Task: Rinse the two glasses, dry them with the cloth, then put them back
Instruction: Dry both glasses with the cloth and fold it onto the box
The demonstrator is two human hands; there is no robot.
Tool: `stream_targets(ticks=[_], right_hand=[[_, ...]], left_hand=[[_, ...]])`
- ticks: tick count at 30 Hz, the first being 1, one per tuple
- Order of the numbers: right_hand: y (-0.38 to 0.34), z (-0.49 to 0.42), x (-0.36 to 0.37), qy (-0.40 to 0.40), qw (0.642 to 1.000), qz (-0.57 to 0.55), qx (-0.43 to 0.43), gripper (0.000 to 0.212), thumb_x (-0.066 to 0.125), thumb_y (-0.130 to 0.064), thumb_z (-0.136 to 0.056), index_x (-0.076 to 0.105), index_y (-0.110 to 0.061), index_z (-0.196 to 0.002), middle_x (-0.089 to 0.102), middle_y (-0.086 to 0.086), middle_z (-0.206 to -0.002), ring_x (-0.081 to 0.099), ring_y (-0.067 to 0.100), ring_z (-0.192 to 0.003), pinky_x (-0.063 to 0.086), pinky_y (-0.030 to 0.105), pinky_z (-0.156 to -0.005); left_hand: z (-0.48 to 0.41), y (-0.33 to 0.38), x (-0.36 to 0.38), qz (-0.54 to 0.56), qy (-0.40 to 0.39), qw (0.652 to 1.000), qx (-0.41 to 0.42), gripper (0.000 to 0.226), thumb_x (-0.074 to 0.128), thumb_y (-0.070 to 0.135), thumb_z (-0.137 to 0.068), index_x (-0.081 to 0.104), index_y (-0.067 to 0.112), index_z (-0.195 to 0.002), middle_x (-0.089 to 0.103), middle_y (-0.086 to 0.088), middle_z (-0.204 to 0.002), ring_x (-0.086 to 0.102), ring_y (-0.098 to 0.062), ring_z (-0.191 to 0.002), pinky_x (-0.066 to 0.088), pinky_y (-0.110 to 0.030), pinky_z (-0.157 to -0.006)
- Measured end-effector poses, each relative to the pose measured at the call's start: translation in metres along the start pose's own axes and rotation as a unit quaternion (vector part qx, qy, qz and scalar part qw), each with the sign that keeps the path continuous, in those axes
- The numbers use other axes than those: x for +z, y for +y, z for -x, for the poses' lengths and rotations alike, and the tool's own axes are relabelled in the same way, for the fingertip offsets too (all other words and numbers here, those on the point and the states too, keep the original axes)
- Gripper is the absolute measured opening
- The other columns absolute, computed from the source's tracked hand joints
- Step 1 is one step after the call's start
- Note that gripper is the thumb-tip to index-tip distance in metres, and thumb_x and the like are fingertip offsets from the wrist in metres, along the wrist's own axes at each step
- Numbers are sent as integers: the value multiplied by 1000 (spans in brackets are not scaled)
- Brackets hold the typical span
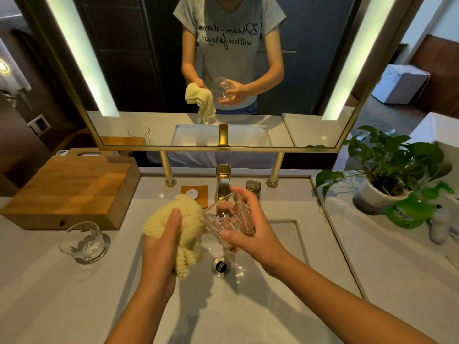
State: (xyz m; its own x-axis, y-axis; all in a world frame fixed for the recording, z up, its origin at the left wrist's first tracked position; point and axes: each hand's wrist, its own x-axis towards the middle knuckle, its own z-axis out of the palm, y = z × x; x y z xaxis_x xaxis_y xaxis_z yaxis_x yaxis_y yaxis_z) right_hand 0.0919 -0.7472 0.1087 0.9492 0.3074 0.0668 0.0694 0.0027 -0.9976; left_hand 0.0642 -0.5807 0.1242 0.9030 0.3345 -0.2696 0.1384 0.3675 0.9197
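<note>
My left hand [164,240] clutching yellow fleecy cloth [181,219], right hand [248,229] fingers wrapped round faceted glass [231,219], second glass [83,242] at nine o'clock, mirrored shirt [228,33] lettering "will live"

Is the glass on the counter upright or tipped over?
Upright: the glass on the counter stands on its base left of the sink, rim facing up.

Mirrored T-shirt [229,33] print reads "will live forever".

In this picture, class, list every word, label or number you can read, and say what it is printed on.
"will live forever": on the grey T-shirt seen in the mirror, mirror-reversed; the script line above is only partly legible.
Green bottle beside the plant pot: white lettering, too blurred to read.
Wooden box: faint marking on its lid, unreadable.
</note>
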Motion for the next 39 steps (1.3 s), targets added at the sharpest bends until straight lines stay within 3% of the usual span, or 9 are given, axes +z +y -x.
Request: stream_targets(ticks=[4,7,11,16,21,26,31,34,39], right_hand=[[4,-3,16,-6,999,37,-32,87,73,-46,-68,27,-35,-140,53,0,-133,57,12,-120,50,30,-99],[8,-5,21,-11,996,88,-11,78,49,-75,-76,26,-39,-142,39,-3,-144,41,11,-133,37,42,-111],[0,-9,11,33,960,255,-114,81,16,-80,-84,40,-24,-139,38,-6,-145,29,7,-137,25,31,-115],[-13,-21,6,104,860,425,-264,40,28,-45,-99,47,-25,-70,49,-10,-65,43,7,-65,38,36,-80],[-11,-25,15,108,949,201,-218,55,38,-33,-97,50,-7,-51,44,8,-45,39,17,-44,34,38,-53],[-7,-17,12,40,990,64,-119,41,40,-45,-92,47,-29,-56,44,-9,-53,40,8,-51,34,28,-52],[-12,-21,-9,-78,966,246,17,67,31,-63,-92,59,-15,-54,58,-1,-55,56,13,-55,47,29,-67],[-16,-19,-2,-165,915,362,73,61,42,-61,-91,66,-13,-63,61,1,-59,57,14,-57,50,34,-67],[-13,-20,7,-143,939,311,29,43,53,-36,-94,61,-11,-60,54,1,-55,50,11,-54,44,33,-61]], left_hand=[[16,-7,18,42,-132,987,-81,55,56,46,-71,60,18,-119,75,-8,-104,72,-20,-90,60,-29,-66],[17,-11,25,93,-141,979,-117,67,58,49,-68,57,16,-127,71,-11,-114,69,-24,-102,59,-38,-81],[16,-13,26,71,-142,983,-87,53,60,38,-70,61,16,-118,75,-9,-102,73,-23,-89,61,-33,-63],[19,-13,33,16,-165,980,-110,57,57,49,-69,62,17,-116,75,-11,-101,71,-27,-94,56,-46,-85],[15,-15,31,102,-227,947,-201,69,71,56,-61,68,11,-114,72,-17,-107,69,-30,-99,56,-44,-86],[6,-28,16,181,-320,888,-276,72,94,41,-38,75,7,-100,73,-19,-99,71,-31,-91,59,-41,-75],[8,-35,15,-144,-199,962,-117,43,78,39,-68,66,17,-103,75,-13,-92,73,-22,-74,55,-30,-56],[9,-38,18,-392,-165,905,19,33,77,39,-62,62,29,-90,71,3,-77,66,-8,-63,52,-29,-51],[10,-25,16,-306,-236,922,-30,31,73,14,-76,58,25,-101,68,1,-75,64,-3,-50,43,-12,-42]])
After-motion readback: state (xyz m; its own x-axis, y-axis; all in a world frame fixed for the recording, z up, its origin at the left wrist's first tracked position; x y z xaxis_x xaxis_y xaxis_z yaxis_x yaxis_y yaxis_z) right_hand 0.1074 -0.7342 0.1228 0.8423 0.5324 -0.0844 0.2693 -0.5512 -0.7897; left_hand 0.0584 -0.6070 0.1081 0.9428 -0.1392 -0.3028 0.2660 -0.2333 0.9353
